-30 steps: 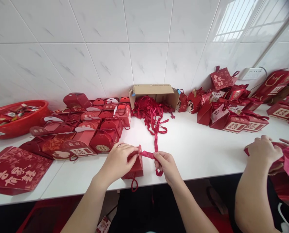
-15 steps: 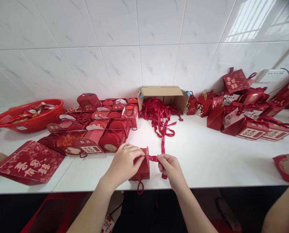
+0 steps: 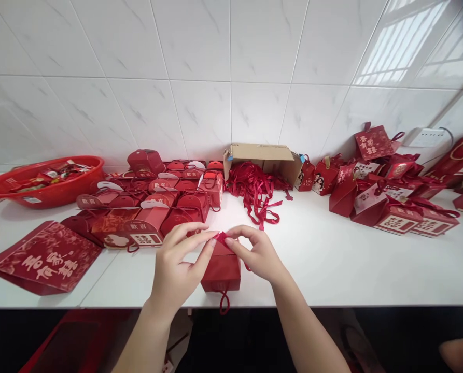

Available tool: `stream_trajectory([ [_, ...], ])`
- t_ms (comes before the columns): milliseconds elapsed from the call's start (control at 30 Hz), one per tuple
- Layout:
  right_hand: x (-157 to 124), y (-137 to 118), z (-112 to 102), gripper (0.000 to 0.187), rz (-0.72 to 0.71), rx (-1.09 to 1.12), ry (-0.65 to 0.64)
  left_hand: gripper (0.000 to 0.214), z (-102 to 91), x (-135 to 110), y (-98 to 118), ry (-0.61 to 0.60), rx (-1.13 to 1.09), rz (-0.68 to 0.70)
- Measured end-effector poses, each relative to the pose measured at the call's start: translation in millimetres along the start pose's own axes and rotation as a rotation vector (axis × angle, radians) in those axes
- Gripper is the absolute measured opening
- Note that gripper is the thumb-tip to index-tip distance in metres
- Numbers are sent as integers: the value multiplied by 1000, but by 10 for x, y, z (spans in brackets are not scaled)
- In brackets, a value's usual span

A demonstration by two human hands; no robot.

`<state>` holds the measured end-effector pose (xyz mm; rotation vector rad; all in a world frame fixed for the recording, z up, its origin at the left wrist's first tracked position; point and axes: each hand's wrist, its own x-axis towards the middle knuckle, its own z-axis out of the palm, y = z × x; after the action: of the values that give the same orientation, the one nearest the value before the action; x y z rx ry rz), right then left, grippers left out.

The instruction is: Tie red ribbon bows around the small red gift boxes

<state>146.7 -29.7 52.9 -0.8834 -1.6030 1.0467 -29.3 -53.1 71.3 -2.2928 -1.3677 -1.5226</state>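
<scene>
A small red gift box [image 3: 221,272] stands at the front edge of the white table [image 3: 332,269]. My left hand [image 3: 179,259] and my right hand [image 3: 254,254] meet above its top. Both pinch a short piece of red ribbon [image 3: 222,237] at the box's tip, thumbs and forefingers closed on it. A ribbon loop hangs below the box over the table edge. Behind, a heap of loose red ribbons [image 3: 256,189] spills from an open cardboard box [image 3: 262,155].
Several folded red gift boxes [image 3: 157,199] crowd the left, with a flat red paper bag [image 3: 40,259] and a red basin [image 3: 44,181] of sweets. More tied boxes [image 3: 387,191] lie at the right. Another person's arm [image 3: 459,352] shows at the bottom right corner.
My right hand has come in from beside the box to its top, drawing the ribbon up with it. The camera has turned left; the other person's hands have left the table.
</scene>
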Motion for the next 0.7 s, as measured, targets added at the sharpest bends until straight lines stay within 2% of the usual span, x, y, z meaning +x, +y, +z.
stream_trajectory([
  [100, 0, -79, -86, 13, -1, 88, 76, 42, 60, -232, -43, -2, -26, -191],
  [167, -80, -126, -209, 9, -29, 161, 175, 62, 125, -409, -127, -50, -41, -354],
  [200, -139, -163, -279, 7, -56, 205, 222, 65, 158, -486, -176, -90, -53, -427],
  [333, -424, -414, -522, 5, -279, 367, 395, 57, 272, -657, -323, -180, -192, -611],
  [400, -530, -545, -585, 6, -395, 421, 422, 52, 325, -670, -345, -173, -265, -643],
  [467, -568, -611, -599, 7, -446, 443, 423, 51, 380, -664, -342, -164, -325, -663],
  [533, -527, -588, -561, 7, -395, 420, 435, 51, 431, -657, -326, -161, -382, -680],
  [600, -424, -485, -472, 6, -246, 328, 430, 50, 470, -655, -309, -144, -428, -701],
  [700, -232, -253, -256, 12, -33, 80, 330, 45, 492, -656, -294, -111, -469, -733],
])
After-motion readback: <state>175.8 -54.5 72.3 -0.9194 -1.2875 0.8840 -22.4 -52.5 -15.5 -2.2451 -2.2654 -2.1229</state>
